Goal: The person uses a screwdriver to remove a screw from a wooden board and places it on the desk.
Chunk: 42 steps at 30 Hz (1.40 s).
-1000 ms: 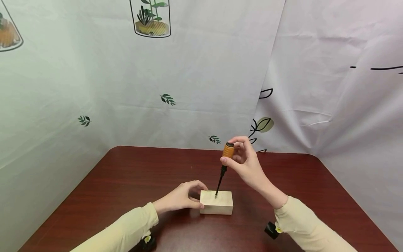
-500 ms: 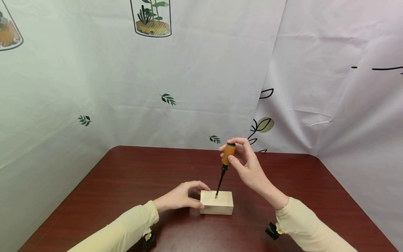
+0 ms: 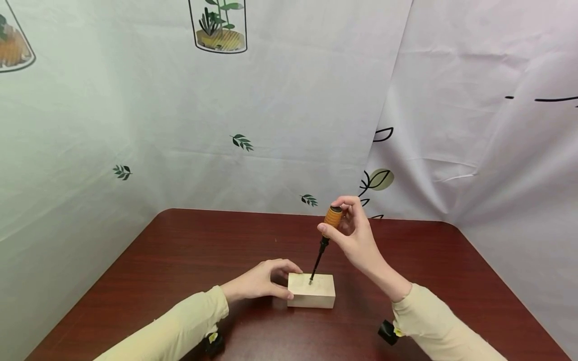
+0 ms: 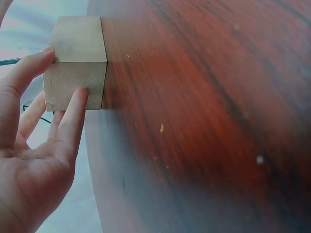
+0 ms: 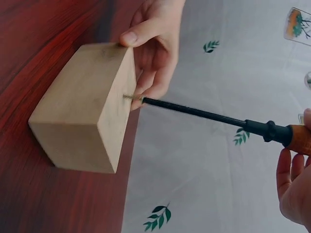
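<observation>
- My left hand (image 3: 259,282) grips the wooden block (image 3: 311,290) from its 9 o'clock end, thumb and fingers curled against its sides.
- The block lies flat on the dark red surface (image 3: 180,260), near the middle.
- My right hand (image 3: 354,235) pinches the orange handle of the screwdriver (image 3: 326,239) between thumb and fingertips.
- The black shaft leans toward 1 o'clock, its tip on a screw (image 5: 130,97) in the block's top face.
- A leaf-printed cloth (image 3: 271,100) hangs at 12 o'clock.
</observation>
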{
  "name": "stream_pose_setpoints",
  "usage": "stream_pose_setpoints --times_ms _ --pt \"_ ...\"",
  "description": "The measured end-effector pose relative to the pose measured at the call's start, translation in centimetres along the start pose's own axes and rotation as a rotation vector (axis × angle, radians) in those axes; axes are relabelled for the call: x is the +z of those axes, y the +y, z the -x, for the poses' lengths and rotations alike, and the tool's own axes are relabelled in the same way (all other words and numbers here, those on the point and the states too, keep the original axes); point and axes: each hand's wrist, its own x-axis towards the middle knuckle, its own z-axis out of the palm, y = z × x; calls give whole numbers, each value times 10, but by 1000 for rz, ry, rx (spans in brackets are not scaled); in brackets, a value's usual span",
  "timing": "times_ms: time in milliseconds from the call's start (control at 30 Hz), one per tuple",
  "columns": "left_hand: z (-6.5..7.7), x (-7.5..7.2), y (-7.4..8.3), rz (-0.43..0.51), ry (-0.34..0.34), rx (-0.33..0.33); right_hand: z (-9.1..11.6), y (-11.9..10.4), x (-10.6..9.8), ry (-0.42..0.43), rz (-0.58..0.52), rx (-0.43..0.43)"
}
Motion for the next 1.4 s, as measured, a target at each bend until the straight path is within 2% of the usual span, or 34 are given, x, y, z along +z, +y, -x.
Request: stream_pose_setpoints --times_ms 200,467,733,867,1000,1100,1400 --pt "-1 -1 -1 -15 1 -4 -1 -1 -1 -25 -25 0" --pt "0 0 -1 -15 1 17 1 -1 -2 -63 10 -69" --pt "0 -2 1 -24 0 17 1 1 -1 -148 -98 -107" --pt "-1 -1 1 -24 2 7 0 4 0 -103 -143 -85" --pt "-1 -1 0 -24 1 -5 0 3 2 -24 -147 2" --pt "-1 -1 0 -20 0 -13 -1 1 1 -6 -132 45" --pt "-1 -1 -1 -3 -5 -19 -3 -3 -2 -4 -92 33"
